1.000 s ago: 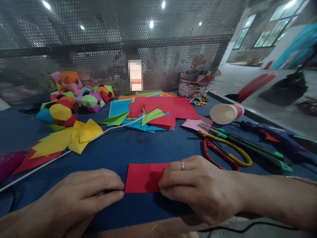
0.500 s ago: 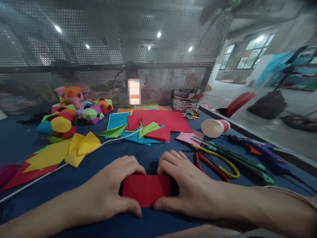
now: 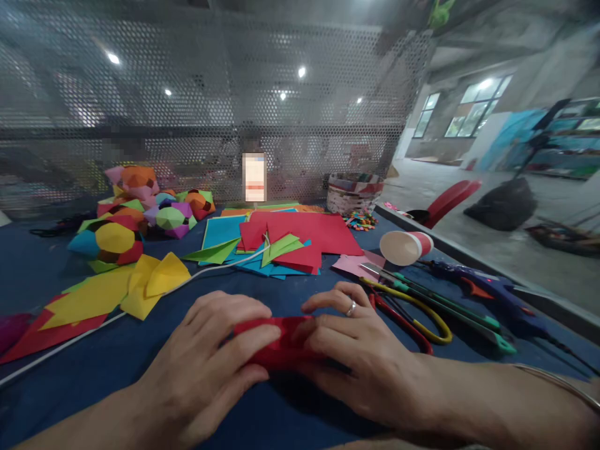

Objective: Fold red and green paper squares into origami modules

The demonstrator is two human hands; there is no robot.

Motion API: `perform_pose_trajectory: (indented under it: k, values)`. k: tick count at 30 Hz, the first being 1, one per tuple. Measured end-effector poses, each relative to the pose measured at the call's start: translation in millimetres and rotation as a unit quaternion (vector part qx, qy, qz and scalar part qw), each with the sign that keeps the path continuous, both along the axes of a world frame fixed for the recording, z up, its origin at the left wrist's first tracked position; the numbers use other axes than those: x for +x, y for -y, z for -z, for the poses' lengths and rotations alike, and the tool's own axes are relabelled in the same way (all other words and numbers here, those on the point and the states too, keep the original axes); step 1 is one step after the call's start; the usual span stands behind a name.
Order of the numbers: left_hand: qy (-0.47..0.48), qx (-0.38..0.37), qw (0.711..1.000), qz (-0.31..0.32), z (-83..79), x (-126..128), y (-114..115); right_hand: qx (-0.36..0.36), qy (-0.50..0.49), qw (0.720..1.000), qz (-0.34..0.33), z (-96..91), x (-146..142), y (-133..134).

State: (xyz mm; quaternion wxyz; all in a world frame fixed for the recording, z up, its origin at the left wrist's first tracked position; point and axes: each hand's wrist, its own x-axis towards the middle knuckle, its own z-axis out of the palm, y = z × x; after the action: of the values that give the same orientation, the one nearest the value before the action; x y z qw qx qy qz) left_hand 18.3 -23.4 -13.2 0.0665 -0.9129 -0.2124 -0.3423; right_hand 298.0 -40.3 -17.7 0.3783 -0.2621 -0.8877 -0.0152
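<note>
A folded piece of red paper [image 3: 288, 350] is held between my two hands, low in the middle of the head view. My left hand [image 3: 220, 356] grips its left end, with fingers over the top and the thumb along the near edge. On the other end, my right hand [image 3: 354, 350], wearing a ring, has its fingertips bent over the paper; its thumb is in shadow beneath. The fingers cover both ends of the paper. Beyond it lies a pile of coloured paper with a large red sheet [image 3: 323, 232] on top.
Folded paper balls [image 3: 117, 240] and yellow paper pieces [image 3: 157, 284] are at left, by a white cord [image 3: 206, 272]. At right lie a paper cup [image 3: 405, 247], scissors [image 3: 422, 319], a green cutter [image 3: 459, 309] and a glue gun [image 3: 492, 290]. A woven basket [image 3: 354, 192] stands behind.
The red paper lay flat and is now lifted and tilted, looking narrower. My left fingers have moved over its top, and my right fingers have come in onto its right part.
</note>
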Motion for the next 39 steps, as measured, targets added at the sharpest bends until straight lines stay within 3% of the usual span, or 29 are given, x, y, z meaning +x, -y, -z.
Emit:
perform_pose_trajectory:
  k: [3,7,12,18,25,35,39]
  values:
    - [-0.028,0.084,0.995,0.037,-0.3,3,2,0.029,0.022,0.999,-0.022,0.2,-1,2]
    - [-0.026,0.08,0.995,0.049,-1.9,3,1,0.026,0.07,0.995,-0.068,-4.7,-2,2]
    - [-0.046,0.069,0.994,0.071,1.2,-6,-5,0.023,0.086,0.994,-0.064,-0.4,0,0]
    - [-0.053,0.017,0.993,0.108,4.3,-5,-5,0.077,0.077,0.993,-0.054,7.1,6,-2]
    - [-0.049,0.014,0.996,0.076,-0.6,-2,9,0.038,0.107,0.992,-0.06,1.8,6,-3]
    - [-0.065,0.059,0.994,0.061,4.6,-8,7,0.054,0.083,0.991,-0.094,-0.8,8,1]
    - [-0.052,0.031,0.995,0.077,2.3,-3,4,0.035,0.09,0.99,-0.104,1.6,6,1]
